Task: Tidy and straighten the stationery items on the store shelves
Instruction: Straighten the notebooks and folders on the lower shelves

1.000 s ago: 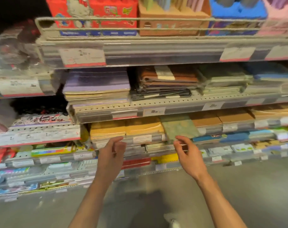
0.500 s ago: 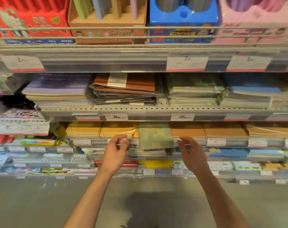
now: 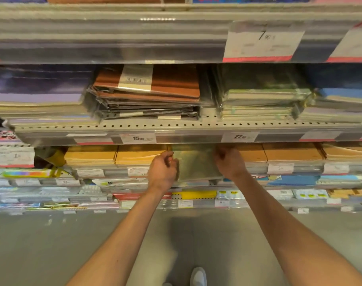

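Two hands hold one greenish plastic-wrapped pad (image 3: 195, 164) by its side edges, left hand (image 3: 162, 172) and right hand (image 3: 227, 162) both gripping. It juts out under the price rail (image 3: 176, 138), between yellow envelope stacks (image 3: 141, 154). It looks light, floppy and slick; holding both edges suits it.

This is a stationery shop aisle: tiered metal shelves (image 3: 176, 126) with perforated edges carry stacks of wrapped notebooks (image 3: 149, 87) and yellow envelopes (image 3: 141, 154), and printed price tags (image 3: 262, 41) sit in strips along each shelf front.
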`<action>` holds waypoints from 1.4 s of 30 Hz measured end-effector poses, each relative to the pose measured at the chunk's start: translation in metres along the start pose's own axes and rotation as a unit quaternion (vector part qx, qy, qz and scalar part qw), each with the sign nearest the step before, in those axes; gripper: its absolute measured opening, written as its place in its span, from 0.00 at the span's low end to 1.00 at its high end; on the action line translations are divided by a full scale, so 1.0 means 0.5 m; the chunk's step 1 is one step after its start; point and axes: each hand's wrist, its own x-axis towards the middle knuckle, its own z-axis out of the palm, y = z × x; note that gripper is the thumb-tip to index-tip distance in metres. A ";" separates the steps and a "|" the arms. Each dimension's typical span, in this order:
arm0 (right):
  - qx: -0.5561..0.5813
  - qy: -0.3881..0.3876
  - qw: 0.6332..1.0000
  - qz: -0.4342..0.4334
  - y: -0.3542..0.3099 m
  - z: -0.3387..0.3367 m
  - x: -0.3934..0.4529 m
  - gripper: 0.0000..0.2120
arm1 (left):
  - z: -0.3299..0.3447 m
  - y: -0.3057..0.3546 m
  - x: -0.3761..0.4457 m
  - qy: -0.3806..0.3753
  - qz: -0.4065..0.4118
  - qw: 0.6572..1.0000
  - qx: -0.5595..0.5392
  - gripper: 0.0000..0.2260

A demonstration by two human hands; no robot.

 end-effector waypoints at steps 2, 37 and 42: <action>0.000 -0.002 1.000 0.012 -0.005 0.007 0.006 0.14 | 0.008 0.000 0.003 0.006 -0.009 1.000 -0.011 0.14; 0.290 -0.009 0.956 0.051 -0.008 -0.048 -0.357 0.16 | -0.153 -0.033 -0.262 -0.166 0.051 0.971 -0.166 0.08; 0.316 0.015 0.948 0.014 -0.046 -0.139 -0.378 0.17 | -0.187 0.052 -0.267 -0.122 0.140 0.970 -0.153 0.03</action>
